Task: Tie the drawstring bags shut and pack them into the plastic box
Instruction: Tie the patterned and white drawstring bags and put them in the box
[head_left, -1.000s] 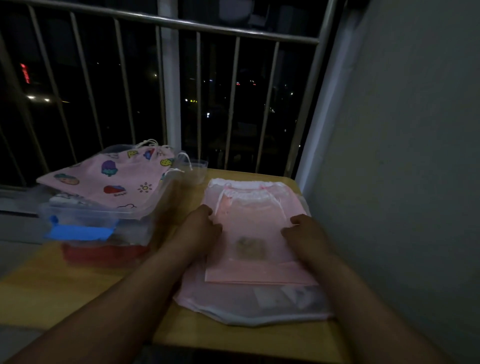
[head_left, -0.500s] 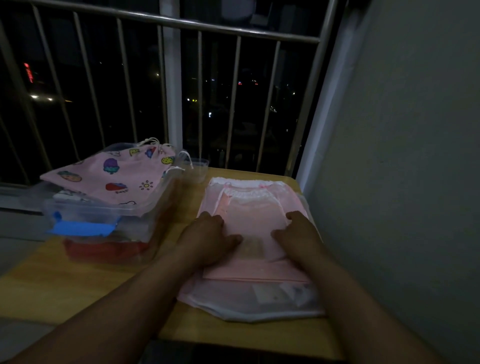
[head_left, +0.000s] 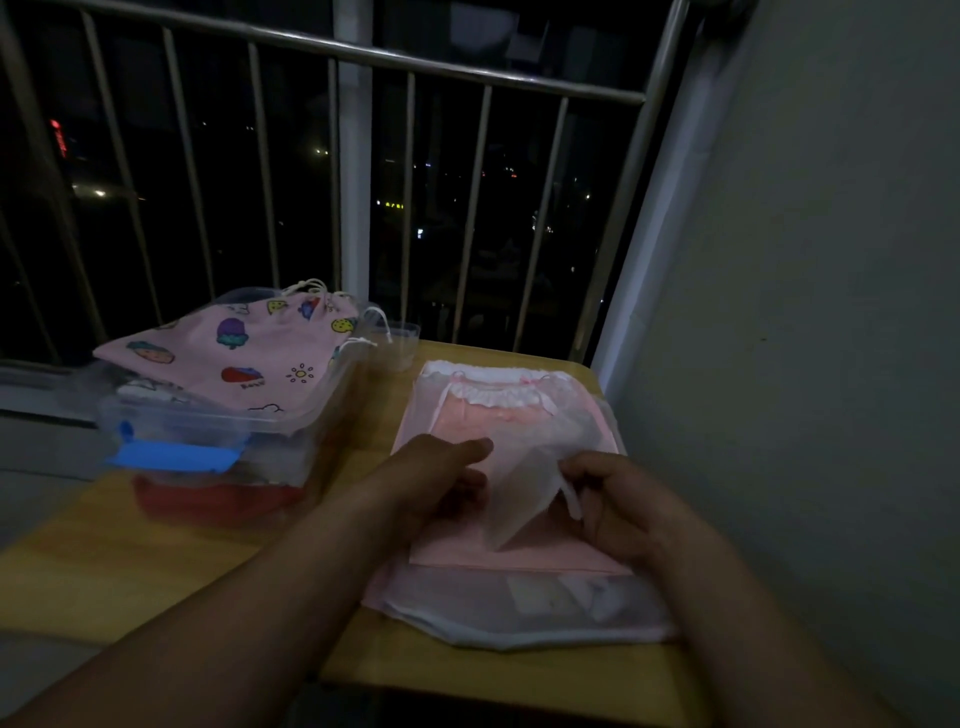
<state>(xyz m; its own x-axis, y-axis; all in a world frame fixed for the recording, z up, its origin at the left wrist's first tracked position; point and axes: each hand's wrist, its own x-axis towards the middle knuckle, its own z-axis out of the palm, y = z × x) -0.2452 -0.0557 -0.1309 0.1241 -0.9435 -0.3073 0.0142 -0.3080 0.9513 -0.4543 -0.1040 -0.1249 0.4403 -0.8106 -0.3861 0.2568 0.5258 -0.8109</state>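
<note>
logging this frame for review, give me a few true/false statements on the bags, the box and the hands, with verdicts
1. The printed pink bag lies on top of the plastic box. True.
2. The right hand is open and holds nothing. False: it pinches the sheer white bag, held raised above the stack of pink bags.
3. The stack of pink bags lies left of the plastic box. False: it lies to the right of it.
4. The plastic box has a blue latch on its near side. True.
</note>
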